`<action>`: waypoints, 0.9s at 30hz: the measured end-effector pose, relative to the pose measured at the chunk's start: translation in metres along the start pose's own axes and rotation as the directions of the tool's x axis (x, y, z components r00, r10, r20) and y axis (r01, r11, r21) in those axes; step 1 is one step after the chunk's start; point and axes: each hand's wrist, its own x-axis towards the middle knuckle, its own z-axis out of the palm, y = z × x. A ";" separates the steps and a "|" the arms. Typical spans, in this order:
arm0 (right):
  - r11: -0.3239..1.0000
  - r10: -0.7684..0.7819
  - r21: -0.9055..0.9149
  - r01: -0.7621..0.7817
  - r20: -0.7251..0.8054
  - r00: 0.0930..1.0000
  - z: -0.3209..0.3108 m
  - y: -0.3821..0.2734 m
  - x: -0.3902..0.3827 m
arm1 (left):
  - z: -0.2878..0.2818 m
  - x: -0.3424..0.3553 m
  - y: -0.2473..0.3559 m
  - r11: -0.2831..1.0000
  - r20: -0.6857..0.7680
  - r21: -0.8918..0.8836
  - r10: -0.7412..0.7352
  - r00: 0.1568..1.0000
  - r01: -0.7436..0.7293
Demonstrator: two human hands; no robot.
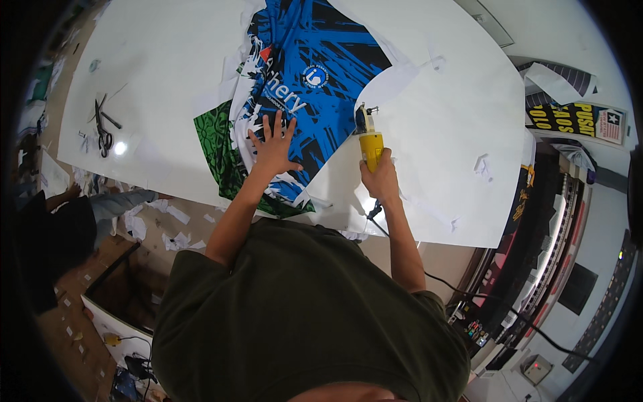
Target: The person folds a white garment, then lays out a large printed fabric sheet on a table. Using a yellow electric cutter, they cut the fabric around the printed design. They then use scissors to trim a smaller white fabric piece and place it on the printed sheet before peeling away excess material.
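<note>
My left hand (273,149) lies flat with its fingers spread on a blue and black printed fabric piece (328,50). My right hand (380,175) is wrapped round the yellow body of a handheld electric fabric cutter (370,147). The cutter's head is at the right edge of the blue fabric, where white material borders the print. Green and black patterned fabric (221,144) lies beneath and to the left of the blue piece. A black cord trails from the cutter past my right forearm.
Black scissors (104,130) lie on the left of the white table (164,87). White scraps (482,166) are on its right side, and more litter the floor. A person (57,234) is at the far left. A long machine (546,248) stands at the right.
</note>
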 end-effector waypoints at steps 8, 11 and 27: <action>0.996 0.077 0.047 -0.074 -0.069 0.995 0.011 -0.035 0.012 | -0.006 -0.002 0.002 0.999 0.005 -0.036 -0.002 1.000 0.002; 0.996 0.076 0.050 -0.070 -0.121 0.990 0.025 -0.032 0.024 | -0.006 -0.002 0.002 0.999 0.003 -0.053 0.001 1.000 -0.001; 0.962 0.271 0.076 -0.261 -0.243 0.931 0.038 -0.076 0.082 | -0.004 -0.003 -0.002 0.994 -0.056 -0.107 0.022 0.998 -0.028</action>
